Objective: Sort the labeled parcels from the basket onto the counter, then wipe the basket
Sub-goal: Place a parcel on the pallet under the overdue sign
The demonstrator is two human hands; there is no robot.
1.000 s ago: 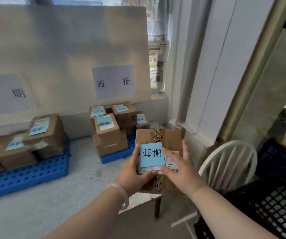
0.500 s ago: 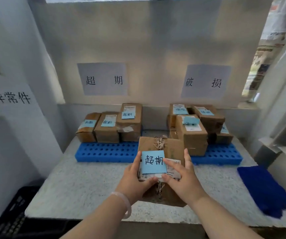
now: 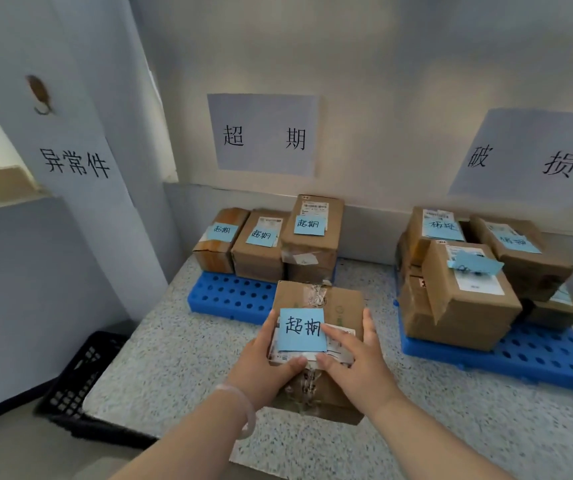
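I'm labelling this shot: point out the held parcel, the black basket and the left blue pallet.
held parcel (image 3: pixel 342 303), head view, cardboard above note.
black basket (image 3: pixel 77 372), head view, mesh wall.
left blue pallet (image 3: pixel 233 296), head view, holed top.

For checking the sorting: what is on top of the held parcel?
A blue note marked 超期, stuck over a white shipping label on the parcel. The note hides much of that label.

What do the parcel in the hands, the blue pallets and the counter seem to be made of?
Parcel: brown cardboard, matt, with creased edges; glossy clear tape wrinkles along its top seam.
Blue pallets: probably moulded plastic, given the even colour, slight sheen and regular round holes.
Counter: perhaps terrazzo or speckled stone; grey-white flecks, smooth surface.
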